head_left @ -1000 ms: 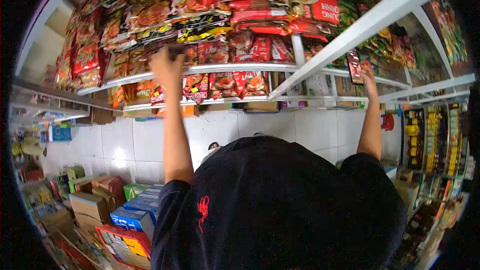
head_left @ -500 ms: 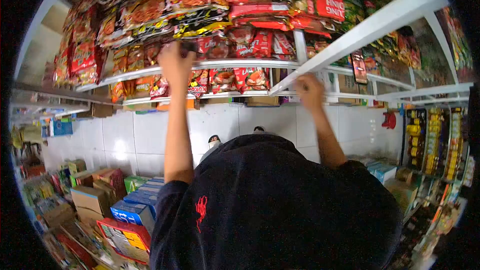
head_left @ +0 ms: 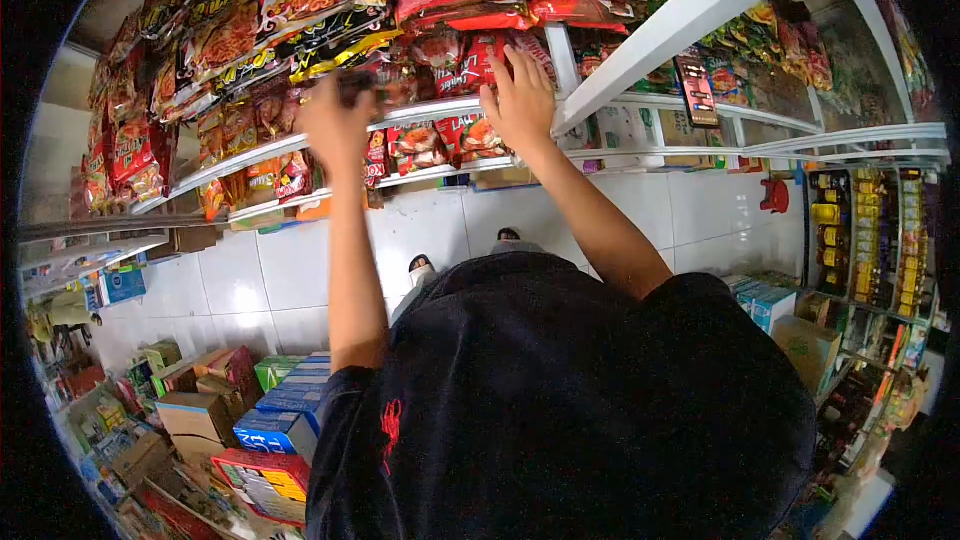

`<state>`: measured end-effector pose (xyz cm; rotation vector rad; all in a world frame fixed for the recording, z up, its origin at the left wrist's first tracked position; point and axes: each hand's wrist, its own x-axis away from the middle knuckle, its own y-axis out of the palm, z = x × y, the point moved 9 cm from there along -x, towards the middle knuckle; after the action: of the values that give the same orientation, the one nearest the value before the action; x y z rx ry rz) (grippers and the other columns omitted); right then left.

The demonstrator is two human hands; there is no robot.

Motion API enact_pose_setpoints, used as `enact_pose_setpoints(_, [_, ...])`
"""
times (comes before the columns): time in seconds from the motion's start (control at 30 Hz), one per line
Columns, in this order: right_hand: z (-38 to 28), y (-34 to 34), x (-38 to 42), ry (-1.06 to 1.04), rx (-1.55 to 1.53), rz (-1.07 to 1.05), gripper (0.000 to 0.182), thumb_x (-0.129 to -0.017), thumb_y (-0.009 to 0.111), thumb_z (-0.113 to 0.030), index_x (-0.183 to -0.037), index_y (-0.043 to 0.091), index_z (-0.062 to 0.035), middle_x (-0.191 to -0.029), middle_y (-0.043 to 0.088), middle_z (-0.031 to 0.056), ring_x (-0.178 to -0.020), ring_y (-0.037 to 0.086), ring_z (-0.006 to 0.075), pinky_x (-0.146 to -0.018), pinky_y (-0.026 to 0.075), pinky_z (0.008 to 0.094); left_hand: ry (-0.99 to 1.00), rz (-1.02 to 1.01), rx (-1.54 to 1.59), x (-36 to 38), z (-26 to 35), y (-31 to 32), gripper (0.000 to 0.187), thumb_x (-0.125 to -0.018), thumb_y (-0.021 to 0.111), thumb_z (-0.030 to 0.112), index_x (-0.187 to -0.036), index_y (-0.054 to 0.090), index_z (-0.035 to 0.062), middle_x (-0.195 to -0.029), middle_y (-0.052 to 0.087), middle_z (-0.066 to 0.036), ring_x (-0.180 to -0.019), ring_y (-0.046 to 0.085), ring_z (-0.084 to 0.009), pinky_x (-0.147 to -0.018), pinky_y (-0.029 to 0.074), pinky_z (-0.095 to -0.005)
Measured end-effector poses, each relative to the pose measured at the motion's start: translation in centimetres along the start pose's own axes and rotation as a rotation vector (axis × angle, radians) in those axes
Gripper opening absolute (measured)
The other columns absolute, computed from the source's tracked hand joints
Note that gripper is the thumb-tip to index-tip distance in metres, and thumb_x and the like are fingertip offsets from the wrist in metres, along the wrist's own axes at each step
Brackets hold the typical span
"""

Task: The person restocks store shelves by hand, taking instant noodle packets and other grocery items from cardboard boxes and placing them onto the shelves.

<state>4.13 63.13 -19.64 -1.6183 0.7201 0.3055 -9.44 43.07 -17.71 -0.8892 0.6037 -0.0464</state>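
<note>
My left hand (head_left: 336, 125) is over the front rail of the shelf, blurred by motion, with a dark object partly showing at its fingers. What it holds, if anything, I cannot make out. My right hand (head_left: 520, 105) has its fingers spread at red noodle packets (head_left: 480, 62) behind the rail (head_left: 428, 110), and nothing shows in its grasp. Black and yellow packets (head_left: 345, 40) lie above my left hand. Stacked red packets (head_left: 465, 2) fill the shelf behind both hands. More red packets (head_left: 417, 145) show on the level beneath.
A thick white bar (head_left: 700, 28) slants across the right. A phone-like object (head_left: 697, 90) stands beside it. Behind me are cardboard boxes (head_left: 195, 418) and blue boxes (head_left: 275, 430). A red stool (head_left: 774, 196) and a rack of bottles (head_left: 865, 230) stand at the right.
My right hand has moved left and up from beside the white bar to the red packets, and its fingers have spread. My left hand remains near the rail. The view has shifted slightly.
</note>
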Motion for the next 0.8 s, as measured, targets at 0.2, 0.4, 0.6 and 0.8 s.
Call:
enact_pose_setpoints(0.2, [0.3, -0.7, 0.5, -0.052, -0.06, 0.12, 0.037, -0.076, 0.055, -0.026, -0.108, 0.055, -0.0071, -0.116, 0.051, 0.0137, -0.106, 0.048, 0.0307, -0.091, 0.036, 0.0409, 0.2, -0.083, -0.07, 1.7, 6.2, 2.6, 0.05, -0.061, 0.07, 0.028, -0.105, 0.053, 0.0108, -0.096, 0.053, -0.013, -0.09, 0.049, -0.0335, -0.078, 0.041, -0.0421])
enact_pose_setpoints(0.4, [0.9, 0.5, 0.7, -0.056, -0.094, 0.117, 0.033, -0.076, 0.057, -0.019, -0.108, 0.058, -0.01, -0.116, 0.053, 0.0104, -0.108, 0.048, 0.0269, -0.094, 0.035, 0.0383, -0.12, 0.143, -0.053, -0.1, -5.6, -4.4, 0.04, -0.059, 0.068, 0.019, -0.097, 0.057, 0.0089, -0.086, 0.056, -0.012, -0.081, 0.053, -0.0298, -0.07, 0.042, -0.041])
enact_pose_setpoints(0.6, [1.5, 1.4, 0.6, -0.023, -0.157, 0.024, 0.03, -0.086, 0.044, -0.015, -0.114, 0.054, -0.009, -0.122, 0.049, 0.0107, -0.114, 0.045, 0.0279, -0.097, 0.03, 0.0389, 0.119, -0.14, 0.079, 2.3, 8.4, 3.7, 0.035, -0.052, 0.065, 0.018, -0.085, 0.057, 0.0085, -0.079, 0.05, -0.014, -0.079, 0.049, -0.0307, -0.067, 0.041, -0.0416])
enact_pose_setpoints(0.8, [1.8, 0.2, 0.5, -0.037, -0.337, -0.027, 0.025, -0.086, 0.045, -0.015, -0.104, 0.059, -0.0037, -0.115, 0.054, 0.011, -0.113, 0.046, 0.0293, -0.097, 0.03, 0.0406, -0.166, 0.17, -0.002, 1.4, 1.8, -0.8, 0.039, -0.054, 0.066, 0.019, -0.091, 0.056, 0.0122, -0.089, 0.052, -0.01, -0.083, 0.048, -0.0285, -0.072, 0.042, -0.0396])
